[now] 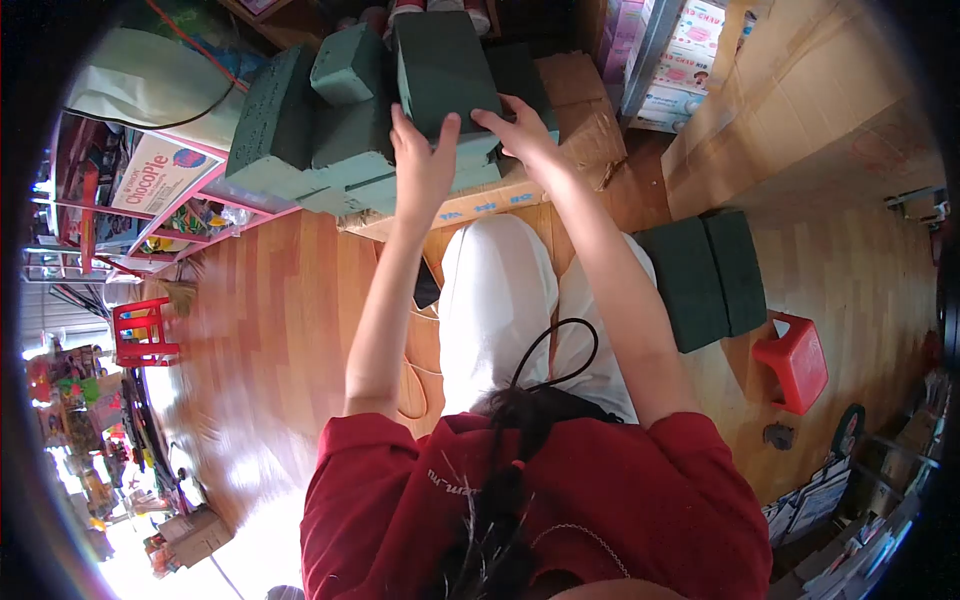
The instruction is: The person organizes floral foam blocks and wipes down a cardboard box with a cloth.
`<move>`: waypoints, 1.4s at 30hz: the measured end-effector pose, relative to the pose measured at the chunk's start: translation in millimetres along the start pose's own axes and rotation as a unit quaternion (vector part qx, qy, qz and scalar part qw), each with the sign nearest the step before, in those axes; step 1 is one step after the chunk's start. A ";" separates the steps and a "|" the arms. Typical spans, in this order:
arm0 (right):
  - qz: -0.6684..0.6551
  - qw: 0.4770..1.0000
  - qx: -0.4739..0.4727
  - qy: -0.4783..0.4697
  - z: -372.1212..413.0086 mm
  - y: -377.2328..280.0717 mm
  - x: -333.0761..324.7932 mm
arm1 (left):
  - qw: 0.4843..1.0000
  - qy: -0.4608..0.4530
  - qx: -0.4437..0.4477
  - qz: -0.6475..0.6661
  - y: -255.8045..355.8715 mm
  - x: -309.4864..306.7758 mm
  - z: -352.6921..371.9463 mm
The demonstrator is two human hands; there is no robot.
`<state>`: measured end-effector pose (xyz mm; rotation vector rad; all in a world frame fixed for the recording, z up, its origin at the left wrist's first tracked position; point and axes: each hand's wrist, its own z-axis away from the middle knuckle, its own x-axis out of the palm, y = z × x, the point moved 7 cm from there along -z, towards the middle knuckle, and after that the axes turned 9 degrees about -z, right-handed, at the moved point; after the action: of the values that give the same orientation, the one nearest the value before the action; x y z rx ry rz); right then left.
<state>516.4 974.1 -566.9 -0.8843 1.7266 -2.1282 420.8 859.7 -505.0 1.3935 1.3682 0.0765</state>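
Note:
A dark green floral foam block (447,75) lies at the top middle, over other foam blocks. My left hand (424,160) is on its near left corner, fingers along the side and thumb up against the near end. At the near right corner is my right hand (522,138), with the thumb on the block's edge and the fingers reaching round the side. The block sits between both hands. Left of it are a smaller foam block (346,68) and a long foam block (275,115). These blocks rest over a cardboard box (500,197).
Two green foam blocks (700,278) stand on the wooden floor (290,320) by my right leg, near a red stool (795,362). A large cardboard box (800,110) rises at right. Left are a pink-edged shelf (215,195) and a red chair (145,332).

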 end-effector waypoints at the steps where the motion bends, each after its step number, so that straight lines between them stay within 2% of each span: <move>1: 0.029 0.999 -0.013 0.012 2.3 -0.8 -6.1 | 0.999 -0.023 -0.012 0.023 4.1 3.6 5.9; 6: 0.149 0.986 -0.057 0.045 73.1 -32.7 -74.7 | 0.983 -0.116 0.020 0.143 61.9 13.2 70.1; 7: 0.191 0.977 -0.077 0.056 100.3 -52.6 -92.4 | 0.974 -0.157 0.026 0.160 76.0 21.5 90.2; 9: 0.210 0.972 -0.043 0.092 152.8 -82.8 -122.7 | 0.949 -0.238 0.038 0.202 106.5 40.6 133.5; 11: 0.323 0.931 -0.017 0.169 200.4 -89.6 -165.6 | 0.873 -0.364 -0.019 0.323 133.0 62.6 173.3; 13: 0.449 0.859 -0.029 0.244 246.0 -92.0 -202.3 | 0.784 -0.477 -0.042 0.396 154.4 85.7 197.8; 15: 0.469 0.842 0.002 0.265 285.1 -84.2 -231.1 | 0.690 -0.587 -0.040 0.423 165.2 106.3 223.2; 18: 0.464 0.840 0.028 0.279 329.5 -50.5 -267.6 | 0.642 -0.641 -0.024 0.420 170.1 134.2 261.9; 19: 0.456 0.844 0.033 0.281 338.5 -38.9 -274.4 | 0.667 -0.629 0.069 0.394 174.7 138.7 269.9; 22: 0.438 0.842 0.050 0.313 356.2 -22.0 -287.1 | 0.643 -0.684 0.077 0.337 177.6 158.9 294.2; 25: 0.409 0.862 0.043 0.296 361.0 -22.5 -297.6 | 0.653 -0.675 0.123 0.322 181.2 170.0 311.3; 28: 0.486 0.832 0.003 0.267 362.8 -48.4 -306.2 | 0.603 -0.702 0.054 0.376 185.0 179.1 322.8; 31: 0.487 0.841 -0.050 0.229 358.7 -64.6 -317.8 | 0.614 -0.704 0.012 0.358 171.7 200.1 324.2; 34: 0.519 0.837 -0.030 0.170 349.2 -72.2 -336.4 | 0.644 -0.685 0.056 0.337 153.6 197.7 301.1; 37: 0.552 0.821 0.049 0.141 336.8 -67.9 -359.8 | 0.673 -0.674 0.037 0.303 135.2 181.9 268.6; 40: 0.552 0.825 0.063 0.102 321.6 -53.8 -379.7 | 0.708 -0.638 0.020 0.303 119.2 165.2 240.7; 42: 0.537 0.842 0.017 0.054 310.4 -34.1 -391.3 | 0.720 -0.619 0.002 0.314 113.7 154.3 225.9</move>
<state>1014.3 953.8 -614.8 0.2557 1.6097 -1.4008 700.0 864.3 -603.8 1.3746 -0.2484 -0.3671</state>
